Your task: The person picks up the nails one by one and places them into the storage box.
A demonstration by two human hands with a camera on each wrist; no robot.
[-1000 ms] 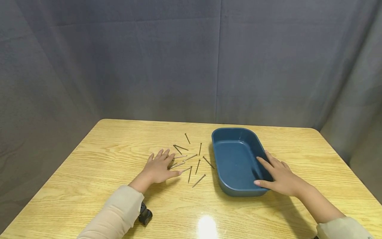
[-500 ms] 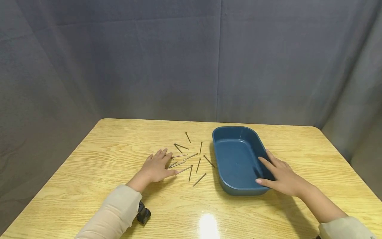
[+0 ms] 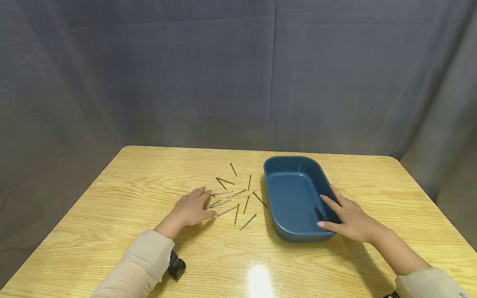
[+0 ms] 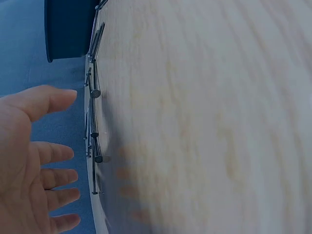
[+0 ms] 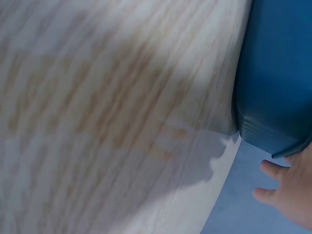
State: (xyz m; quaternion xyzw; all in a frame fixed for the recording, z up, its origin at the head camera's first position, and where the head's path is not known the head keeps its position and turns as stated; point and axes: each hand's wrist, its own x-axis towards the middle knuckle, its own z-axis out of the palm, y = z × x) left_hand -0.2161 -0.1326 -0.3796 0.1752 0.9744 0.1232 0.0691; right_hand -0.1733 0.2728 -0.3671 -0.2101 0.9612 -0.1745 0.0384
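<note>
Several long metal nails (image 3: 233, 209) lie scattered on the wooden table, left of a blue plastic basin (image 3: 294, 238). My left hand (image 3: 190, 209) hovers palm down at the left side of the nails, fingers spread and holding nothing. In the left wrist view, a gap separates that hand (image 4: 29, 165) from the row of nails (image 4: 94, 131). My right hand (image 3: 354, 219) rests at the basin's near right rim. Its thumb and index finger extend over the inside, and other fingers lie along the outer wall. The right wrist view shows fingers (image 5: 275, 170) beside the basin's edge (image 5: 273, 146).
The wooden table (image 3: 123, 198) has rounded far corners, with a grey curtain (image 3: 197, 82) behind it. A black device (image 3: 177, 265) is at the left wrist, below the sleeve (image 3: 149, 252). A bright reflection shows near the table's front.
My left hand has drawn slightly left, uncovering more of the nails beside its fingers. The right hand has stayed at the basin's rim.
</note>
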